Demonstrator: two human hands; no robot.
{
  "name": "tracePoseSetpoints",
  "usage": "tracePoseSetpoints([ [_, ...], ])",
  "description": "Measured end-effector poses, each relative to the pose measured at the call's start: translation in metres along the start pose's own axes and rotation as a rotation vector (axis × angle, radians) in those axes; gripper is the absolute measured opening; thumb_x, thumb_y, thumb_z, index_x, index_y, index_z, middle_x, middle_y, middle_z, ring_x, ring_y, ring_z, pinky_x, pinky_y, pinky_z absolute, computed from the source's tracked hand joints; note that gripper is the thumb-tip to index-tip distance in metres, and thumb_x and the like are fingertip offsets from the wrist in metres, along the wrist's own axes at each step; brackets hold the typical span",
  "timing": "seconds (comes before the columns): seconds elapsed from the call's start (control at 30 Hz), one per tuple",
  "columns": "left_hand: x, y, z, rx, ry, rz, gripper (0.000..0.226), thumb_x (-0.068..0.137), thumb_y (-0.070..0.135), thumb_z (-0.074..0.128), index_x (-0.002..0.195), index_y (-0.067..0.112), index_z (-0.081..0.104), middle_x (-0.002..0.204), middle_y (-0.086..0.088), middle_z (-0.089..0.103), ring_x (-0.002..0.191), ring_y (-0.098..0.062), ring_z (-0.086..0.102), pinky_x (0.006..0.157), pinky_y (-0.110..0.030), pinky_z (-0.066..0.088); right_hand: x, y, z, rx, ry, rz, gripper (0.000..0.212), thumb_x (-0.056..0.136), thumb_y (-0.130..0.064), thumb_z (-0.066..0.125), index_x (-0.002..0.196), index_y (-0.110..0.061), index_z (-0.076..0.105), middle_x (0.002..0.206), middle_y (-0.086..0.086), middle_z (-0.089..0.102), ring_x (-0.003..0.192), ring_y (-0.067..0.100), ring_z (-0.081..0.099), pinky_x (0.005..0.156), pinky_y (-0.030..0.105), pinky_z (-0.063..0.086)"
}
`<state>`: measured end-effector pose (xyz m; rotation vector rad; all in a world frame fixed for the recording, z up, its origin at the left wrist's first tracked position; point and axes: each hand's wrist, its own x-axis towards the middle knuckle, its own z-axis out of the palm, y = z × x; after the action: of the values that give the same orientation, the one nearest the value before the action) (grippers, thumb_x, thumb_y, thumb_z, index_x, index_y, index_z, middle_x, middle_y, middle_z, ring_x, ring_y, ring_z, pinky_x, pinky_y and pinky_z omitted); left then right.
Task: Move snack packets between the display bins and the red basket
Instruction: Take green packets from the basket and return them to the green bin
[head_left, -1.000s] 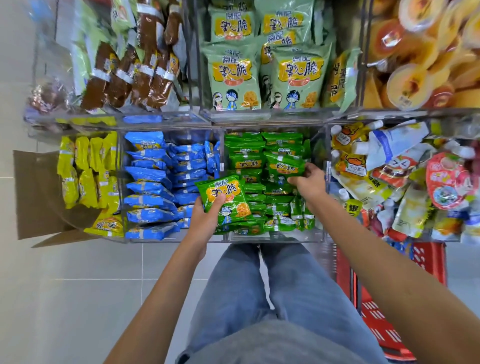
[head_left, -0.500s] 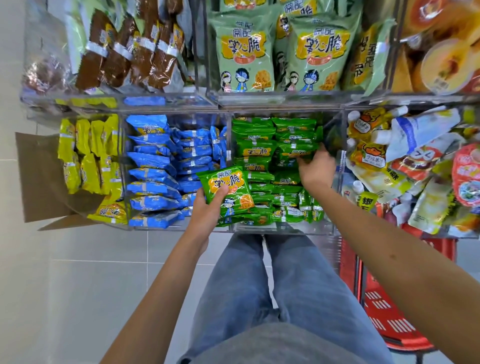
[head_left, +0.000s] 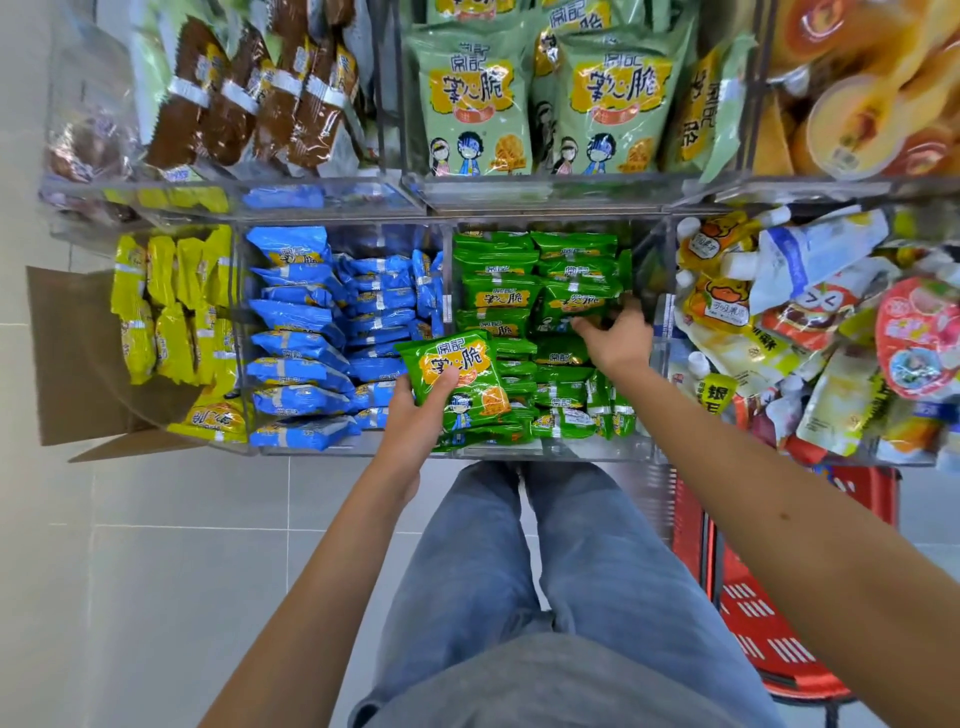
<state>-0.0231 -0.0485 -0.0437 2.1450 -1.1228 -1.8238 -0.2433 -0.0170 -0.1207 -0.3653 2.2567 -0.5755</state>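
My left hand (head_left: 415, 415) is clamped on a bright green snack packet with yellow lettering (head_left: 457, 384), thumb across its front, holding it tilted over the near left corner of the clear acrylic bin of green packets (head_left: 545, 451). My right hand (head_left: 618, 338) reaches into the same bin from the right, fingers curled down onto a second green packet lying on the stack (head_left: 574, 304); I cannot tell whether they have closed on it or only rest there. Left of this bin sits a clear compartment of blue snack packets (head_left: 296, 343), and beyond it a row of yellow packets (head_left: 166, 312) next to an open brown cardboard box (head_left: 67, 353). To the right is a bin of mixed spouted pouches (head_left: 769, 306). The red plastic basket (head_left: 758, 623) stands on the grey tiled floor (head_left: 156, 597) below my right forearm, beside my jeans-clad legs (head_left: 519, 597).
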Motion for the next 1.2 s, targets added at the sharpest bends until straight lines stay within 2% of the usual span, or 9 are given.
tracePoseSetpoints([
  [0.2,-0.007,0.011,0.013,0.051,-0.054,0.013,0.089,0.084,0.057,0.055,0.152,0.022,0.009,0.158,0.0,0.019,0.135,-0.027,0.037,0.094,-0.033,0.031,-0.053,0.006,-0.007,0.228,-0.078,-0.024,0.036,0.087,-0.03,0.063,0.114,-0.008,0.059,0.113,0.009,0.065,0.107,0.023,0.06,0.096,0.035,0.045],
  [0.33,-0.013,0.019,0.022,0.066,-0.135,0.073,0.08,0.088,0.05,0.055,0.151,0.02,0.015,0.148,0.003,0.033,0.115,-0.011,0.049,0.085,-0.021,0.037,-0.091,0.0,-0.016,0.43,-0.282,-0.114,0.019,0.094,-0.035,0.049,0.096,-0.021,0.063,0.094,-0.002,0.068,0.079,0.01,0.063,0.082,0.03,0.05],
  [0.53,-0.017,0.025,0.032,-0.015,-0.219,0.039,0.049,0.098,0.046,0.033,0.134,0.015,0.045,0.136,-0.007,0.052,0.124,-0.022,0.05,0.108,-0.041,0.036,-0.101,0.0,-0.026,0.45,-0.317,-0.131,0.027,0.081,-0.024,0.071,0.103,-0.015,0.059,0.087,-0.006,0.059,0.083,0.007,0.057,0.073,0.018,0.049],
  [0.6,-0.018,0.023,0.032,0.028,-0.207,0.066,0.046,0.1,0.042,0.031,0.136,0.016,0.044,0.137,0.004,0.046,0.124,-0.013,0.043,0.11,-0.033,0.028,-0.097,0.002,-0.032,0.491,-0.339,-0.085,0.021,0.079,-0.013,0.072,0.096,-0.014,0.059,0.081,-0.005,0.057,0.073,0.004,0.057,0.059,0.011,0.047],
  [0.7,-0.013,0.016,0.03,0.112,-0.164,0.108,0.03,0.101,0.04,0.034,0.121,0.022,0.046,0.112,0.015,0.047,0.099,-0.003,0.044,0.085,-0.018,0.035,-0.088,0.007,-0.044,0.553,-0.435,0.02,0.021,0.079,-0.008,0.071,0.09,-0.018,0.057,0.082,-0.002,0.061,0.064,0.005,0.06,0.051,0.01,0.046],
  [0.77,-0.011,0.013,0.03,0.128,-0.126,0.117,0.016,0.101,0.039,0.034,0.104,0.03,0.046,0.09,0.021,0.042,0.085,-0.003,0.044,0.071,-0.015,0.038,-0.082,0.01,-0.051,0.55,-0.496,0.061,0.029,0.08,-0.01,0.069,0.106,-0.015,0.056,0.087,-0.003,0.063,0.069,0.005,0.059,0.053,0.011,0.045],
  [0.9,-0.008,0.012,0.029,0.066,-0.034,0.148,0.039,0.102,0.036,0.033,0.131,0.016,0.048,0.104,0.014,0.044,0.106,-0.006,0.037,0.091,-0.025,0.03,-0.067,0.017,-0.057,0.67,-0.483,0.145,0.05,0.085,-0.006,0.063,0.131,-0.002,0.044,0.098,0.002,0.061,0.074,0.007,0.055,0.066,0.02,0.045],
  [1.03,0.001,0.007,0.022,0.039,0.029,0.108,0.036,0.102,0.038,0.032,0.128,0.021,0.051,0.116,0.011,0.047,0.111,-0.009,0.037,0.09,-0.024,0.026,-0.05,0.018,-0.053,0.673,-0.289,0.11,0.028,0.086,-0.003,0.062,0.111,-0.007,0.05,0.102,0.006,0.058,0.092,0.018,0.057,0.091,0.036,0.048],
  [1.2,0.01,0.005,0.013,0.053,0.07,0.046,0.049,0.101,0.041,0.03,0.143,0.016,0.037,0.147,-0.002,0.038,0.132,-0.018,0.039,0.111,-0.036,0.031,-0.027,0.009,-0.03,0.358,-0.059,-0.051,0.037,0.083,-0.002,0.066,0.117,-0.001,0.052,0.093,0.004,0.058,0.086,0.019,0.058,0.081,0.03,0.051],
])
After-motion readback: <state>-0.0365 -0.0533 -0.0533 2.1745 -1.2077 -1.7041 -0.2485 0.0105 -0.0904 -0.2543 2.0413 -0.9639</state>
